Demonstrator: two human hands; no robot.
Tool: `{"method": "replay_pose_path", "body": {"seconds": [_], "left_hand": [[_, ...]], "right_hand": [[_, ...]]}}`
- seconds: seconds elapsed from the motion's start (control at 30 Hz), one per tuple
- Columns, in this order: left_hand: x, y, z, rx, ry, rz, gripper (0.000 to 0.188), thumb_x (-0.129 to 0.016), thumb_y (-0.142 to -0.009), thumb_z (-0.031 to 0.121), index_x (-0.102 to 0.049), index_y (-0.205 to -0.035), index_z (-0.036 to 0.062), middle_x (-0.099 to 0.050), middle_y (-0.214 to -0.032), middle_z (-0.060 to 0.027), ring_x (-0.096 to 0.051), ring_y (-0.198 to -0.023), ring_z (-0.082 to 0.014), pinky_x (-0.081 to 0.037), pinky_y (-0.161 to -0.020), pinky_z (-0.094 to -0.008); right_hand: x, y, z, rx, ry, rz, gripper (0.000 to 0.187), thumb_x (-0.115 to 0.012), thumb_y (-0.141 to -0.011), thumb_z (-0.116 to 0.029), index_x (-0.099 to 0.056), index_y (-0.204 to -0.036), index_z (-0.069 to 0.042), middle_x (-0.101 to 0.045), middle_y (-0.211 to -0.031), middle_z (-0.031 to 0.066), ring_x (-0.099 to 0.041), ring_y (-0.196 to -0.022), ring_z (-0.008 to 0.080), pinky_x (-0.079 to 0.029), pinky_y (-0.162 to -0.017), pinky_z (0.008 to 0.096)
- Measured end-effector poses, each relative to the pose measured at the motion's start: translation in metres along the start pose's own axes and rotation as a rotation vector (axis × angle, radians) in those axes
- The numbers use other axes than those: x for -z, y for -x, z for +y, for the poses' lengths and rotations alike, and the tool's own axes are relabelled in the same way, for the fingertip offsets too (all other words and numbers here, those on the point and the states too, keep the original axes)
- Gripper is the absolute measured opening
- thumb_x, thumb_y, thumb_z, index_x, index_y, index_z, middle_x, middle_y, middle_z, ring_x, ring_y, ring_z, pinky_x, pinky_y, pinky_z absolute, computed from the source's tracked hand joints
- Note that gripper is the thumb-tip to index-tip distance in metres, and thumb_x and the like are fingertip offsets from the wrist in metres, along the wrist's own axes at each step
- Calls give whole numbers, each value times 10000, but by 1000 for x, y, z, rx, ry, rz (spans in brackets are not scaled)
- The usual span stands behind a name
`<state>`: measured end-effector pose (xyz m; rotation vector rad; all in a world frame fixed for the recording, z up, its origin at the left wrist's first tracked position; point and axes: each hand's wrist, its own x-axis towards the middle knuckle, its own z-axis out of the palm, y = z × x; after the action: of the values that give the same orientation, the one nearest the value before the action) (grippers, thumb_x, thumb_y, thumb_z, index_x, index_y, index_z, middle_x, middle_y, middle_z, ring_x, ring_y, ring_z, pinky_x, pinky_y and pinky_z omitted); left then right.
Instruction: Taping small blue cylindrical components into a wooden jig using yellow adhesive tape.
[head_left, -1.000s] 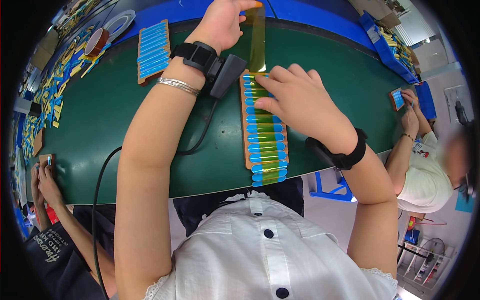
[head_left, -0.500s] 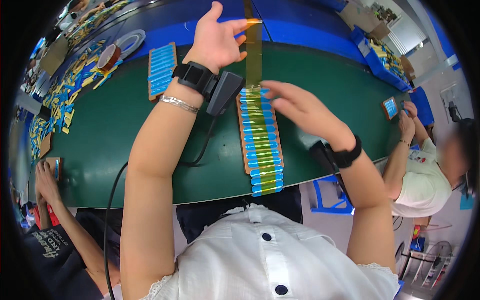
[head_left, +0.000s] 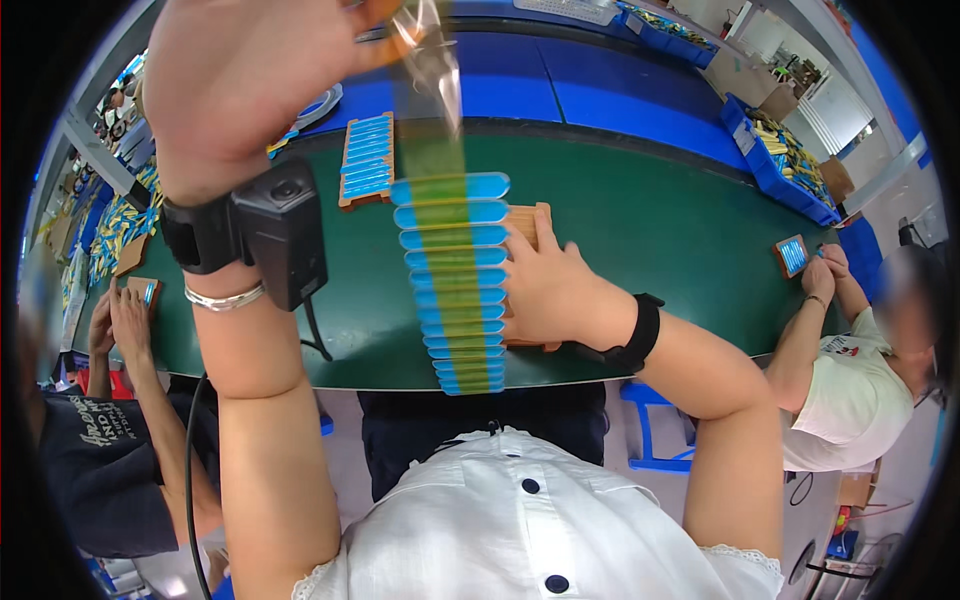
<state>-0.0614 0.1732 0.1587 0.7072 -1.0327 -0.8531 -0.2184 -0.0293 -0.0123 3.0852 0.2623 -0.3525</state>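
Note:
My left hand (head_left: 250,90), large and raised at the upper left, pinches the upper part of a see-through yellowish tape (head_left: 432,150). From it hangs a row of blue round-ended strips (head_left: 455,285), with the tape running down their middle. The row is off the wooden board (head_left: 528,222), in front of its left part. My right hand (head_left: 555,290) lies across that board, its fingers closed over it; the fingertips are partly hidden behind the blue strips. Each wrist wears a black strap, and a black camera box sits on the left one.
Another wooden board with blue strips (head_left: 367,160) lies on the green table (head_left: 640,220). At the far right stands a blue bin (head_left: 775,160) of yellow and blue pieces. Loose pieces (head_left: 115,235) are heaped at the left. A person works on each side.
My left hand has risen toward me, lifting the tape and blue strips off the wooden board. My right hand has come down from the tape onto the board.

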Motion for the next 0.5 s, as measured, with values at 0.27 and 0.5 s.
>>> {"method": "replay_pose_path", "body": {"seconds": [0.27,0.5], "left_hand": [[50,39,-13,39,155,-50,719,-364,-1001,546,-452,-1363,-69,-563,-1310,-186,-483,-1239,-351,-279,-1108,-563],[57,34,-33,30,235,-146,827,-268,-998,621,-425,-1412,-77,-561,-1341,-212,-498,-1263,-367,-304,-1104,-556]], "right_hand": [[-52,101,171,-142,-92,460,672,-814,-693,-491,-605,-1201,-103,-431,-1429,232,-352,-1353,448,-335,-1102,539],[-10,52,214,-302,-394,310,661,-762,-802,-435,-593,-1264,7,-535,-1350,241,-486,-1283,398,-392,-1077,438]]}}
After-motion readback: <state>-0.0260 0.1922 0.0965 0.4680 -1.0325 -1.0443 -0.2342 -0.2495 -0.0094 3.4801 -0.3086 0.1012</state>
